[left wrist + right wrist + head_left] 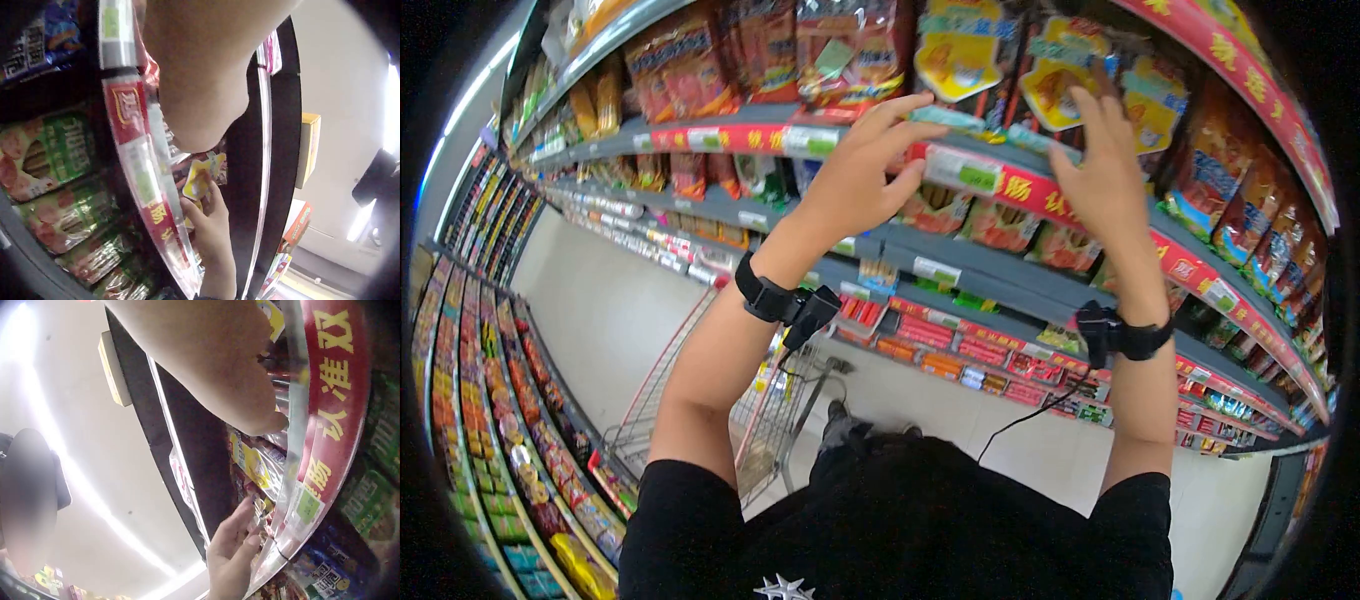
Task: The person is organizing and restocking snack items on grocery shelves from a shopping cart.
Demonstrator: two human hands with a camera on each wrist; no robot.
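Observation:
Both arms reach up to a high shelf of hanging snack packets. My right hand (1090, 110) is raised against a yellow packet (1055, 85); in the left wrist view that hand (209, 228) pinches the yellow packet (197, 178) between thumb and fingers. My left hand (920, 135) is spread at the shelf's red price rail (1020, 185), fingers straight toward the packets above it and thumb under the rail edge. The right wrist view shows this hand (234, 547) with fingers extended and holding nothing. A black camera band sits on each wrist.
A shopping cart (700, 400) stands on the pale aisle floor by my left side. Packed shelves run along both sides of the aisle. Red and orange sausage packs (690, 65) fill the shelf to the left, and lower shelves (960, 350) hold small red boxes.

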